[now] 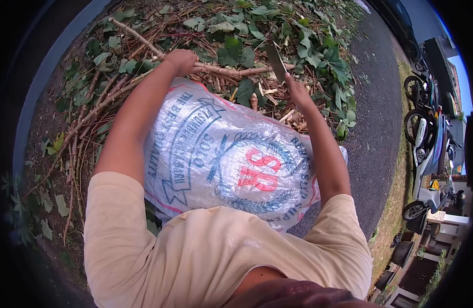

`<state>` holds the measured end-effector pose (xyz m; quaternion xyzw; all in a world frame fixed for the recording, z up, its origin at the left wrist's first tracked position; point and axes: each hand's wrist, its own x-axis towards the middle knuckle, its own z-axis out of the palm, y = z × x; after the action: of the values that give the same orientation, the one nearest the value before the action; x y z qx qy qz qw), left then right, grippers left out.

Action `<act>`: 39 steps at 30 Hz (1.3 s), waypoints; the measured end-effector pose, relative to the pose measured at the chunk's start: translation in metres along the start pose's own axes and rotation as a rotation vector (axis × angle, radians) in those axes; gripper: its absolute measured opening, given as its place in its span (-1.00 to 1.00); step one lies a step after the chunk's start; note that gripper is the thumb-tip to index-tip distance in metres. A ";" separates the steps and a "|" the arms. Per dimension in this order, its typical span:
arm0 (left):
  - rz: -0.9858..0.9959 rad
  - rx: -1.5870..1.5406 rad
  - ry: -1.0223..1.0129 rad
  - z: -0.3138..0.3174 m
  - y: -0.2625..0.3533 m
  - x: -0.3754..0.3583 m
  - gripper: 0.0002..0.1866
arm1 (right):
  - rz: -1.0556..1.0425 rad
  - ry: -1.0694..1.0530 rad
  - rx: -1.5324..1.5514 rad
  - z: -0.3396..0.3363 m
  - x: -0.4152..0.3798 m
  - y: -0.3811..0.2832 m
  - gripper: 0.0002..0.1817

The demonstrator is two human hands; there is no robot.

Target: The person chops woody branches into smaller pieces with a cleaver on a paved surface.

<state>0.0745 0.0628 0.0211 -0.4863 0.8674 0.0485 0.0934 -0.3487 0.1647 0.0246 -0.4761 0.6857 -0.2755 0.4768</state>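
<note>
My left hand (pixel 181 62) is wrapped round a long pale woody stem (pixel 231 70), which runs from the upper left across to the right. In my right hand (pixel 297 92) is a knife (pixel 275 60) with a broad blade, its edge close to the stem's right end. Beneath both arms a white woven sack (pixel 205 149) with blue and red print covers my lap. Chopped stem pieces (pixel 270 97) and chips lie on the ground just beyond the sack, near the knife. Green lobed leaves (pixel 236 49) surround the stem.
Many thin cut stems (pixel 93 113) lie heaped at my left. An asphalt path (pixel 372 118) runs along my right, with a grass strip (pixel 395 169) beyond it. Several parked motorcycles (pixel 424 133) and a dark car (pixel 400 23) stand past the grass, near buildings.
</note>
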 end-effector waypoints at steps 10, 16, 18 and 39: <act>-0.041 0.079 0.019 -0.001 0.006 0.010 -0.31 | -0.683 0.082 0.512 0.053 -0.032 -0.060 -0.49; -0.055 0.140 0.052 -0.005 0.005 0.015 -0.26 | 0.082 -0.164 0.147 0.098 0.012 0.028 -0.31; -0.107 0.076 0.095 -0.017 0.014 -0.002 -0.23 | 0.181 -0.212 0.444 0.079 0.002 0.007 -0.34; 0.257 -0.052 -0.016 0.050 0.093 0.149 -0.51 | 0.055 0.200 0.852 -0.035 -0.016 0.016 -0.38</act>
<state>-0.0751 -0.0038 -0.0599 -0.3730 0.9203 0.0865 0.0807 -0.3856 0.1831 0.0315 -0.1893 0.5661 -0.5657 0.5689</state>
